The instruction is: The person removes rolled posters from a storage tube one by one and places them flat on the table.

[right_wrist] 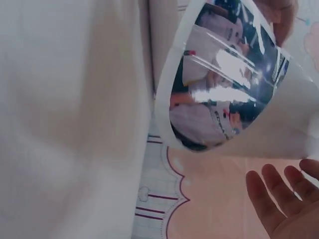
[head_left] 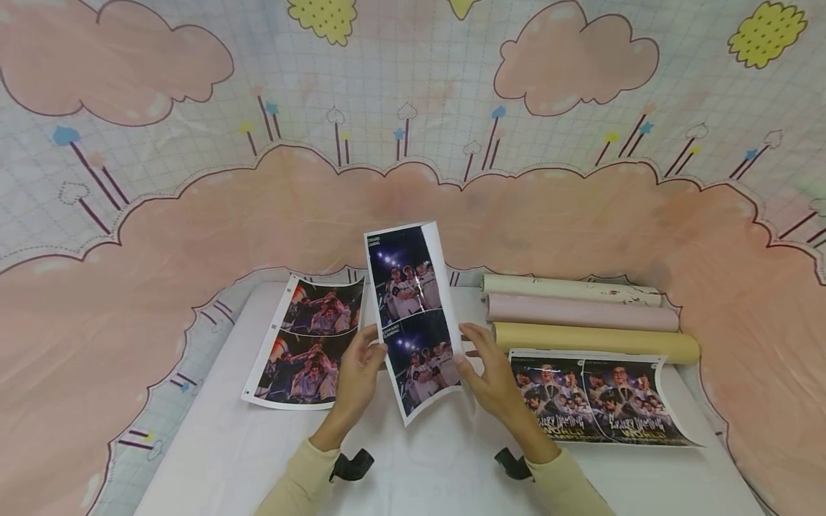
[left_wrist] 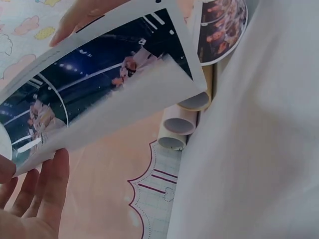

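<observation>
A tall glossy photo print (head_left: 413, 322) is held up over the middle of the table. It bears two near-identical dark pictures of people in white tops, and a white strip runs along its right edge. My left hand (head_left: 360, 369) pinches the left edge, thumb in front and fingers behind. On the opposite edge my right hand (head_left: 493, 373) holds the print between thumb and fingers. In the left wrist view the sheet bows between both hands. The right wrist view shows the print (right_wrist: 224, 74) curved and shiny, with the right fingers (right_wrist: 274, 189) at its edge.
Another two-picture print (head_left: 310, 344) lies on the white table (head_left: 413, 473) at left. At right a poster print (head_left: 600, 401) lies with one corner curling. Behind it are a yellow roll (head_left: 594, 342), a pink roll (head_left: 581, 312) and a cream roll (head_left: 568, 289). Patterned cloth surrounds the table.
</observation>
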Available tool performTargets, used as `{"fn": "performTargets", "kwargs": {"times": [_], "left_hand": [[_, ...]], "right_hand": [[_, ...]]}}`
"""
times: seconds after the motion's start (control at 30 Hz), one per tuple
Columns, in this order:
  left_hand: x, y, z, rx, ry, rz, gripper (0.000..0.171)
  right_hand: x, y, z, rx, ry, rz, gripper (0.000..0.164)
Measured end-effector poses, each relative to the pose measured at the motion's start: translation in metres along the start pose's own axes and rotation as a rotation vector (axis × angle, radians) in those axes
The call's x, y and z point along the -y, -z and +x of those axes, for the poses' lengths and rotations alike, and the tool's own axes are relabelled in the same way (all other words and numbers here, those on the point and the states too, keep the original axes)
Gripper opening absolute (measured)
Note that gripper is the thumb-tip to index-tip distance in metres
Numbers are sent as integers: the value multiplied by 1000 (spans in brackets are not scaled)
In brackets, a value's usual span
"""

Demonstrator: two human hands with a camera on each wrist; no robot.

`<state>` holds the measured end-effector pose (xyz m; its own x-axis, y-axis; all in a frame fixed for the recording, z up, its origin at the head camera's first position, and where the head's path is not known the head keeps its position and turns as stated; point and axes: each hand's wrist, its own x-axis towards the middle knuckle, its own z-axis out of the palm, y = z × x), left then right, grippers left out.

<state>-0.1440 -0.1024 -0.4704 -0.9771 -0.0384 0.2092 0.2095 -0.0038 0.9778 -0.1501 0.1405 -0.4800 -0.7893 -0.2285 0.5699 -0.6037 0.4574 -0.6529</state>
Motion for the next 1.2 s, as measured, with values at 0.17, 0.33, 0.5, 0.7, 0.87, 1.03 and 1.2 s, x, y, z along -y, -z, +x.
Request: {"fn": "performTargets", "kwargs": {"times": [0.17, 0.33, 0.5, 0.7, 0.87, 1.03, 1.2], "left_hand": [[-1, 5, 0, -3, -5, 44, 32], [-2, 8, 0, 1, -8, 65, 32], [-3, 12, 1, -13, -19, 95, 33], [-4, 18, 1, 5, -33, 99, 39], [-5, 20, 1, 16, -76, 120, 46], [-3, 22, 2, 29, -111, 161, 44], [-4, 27, 3, 83, -126, 160, 37]], "right_hand": [[0, 4, 2, -25, -46, -7, 54], [1, 9, 1, -90, -54, -31, 53], [1, 14, 1, -168, -59, -36, 59], [-3, 19, 3, -184, 38, -153, 52], [-4, 26, 4, -85, -54, -58, 56], [-4, 32, 5, -35, -194, 91, 63], [-5, 42, 5, 16, -273, 350, 63]]}}
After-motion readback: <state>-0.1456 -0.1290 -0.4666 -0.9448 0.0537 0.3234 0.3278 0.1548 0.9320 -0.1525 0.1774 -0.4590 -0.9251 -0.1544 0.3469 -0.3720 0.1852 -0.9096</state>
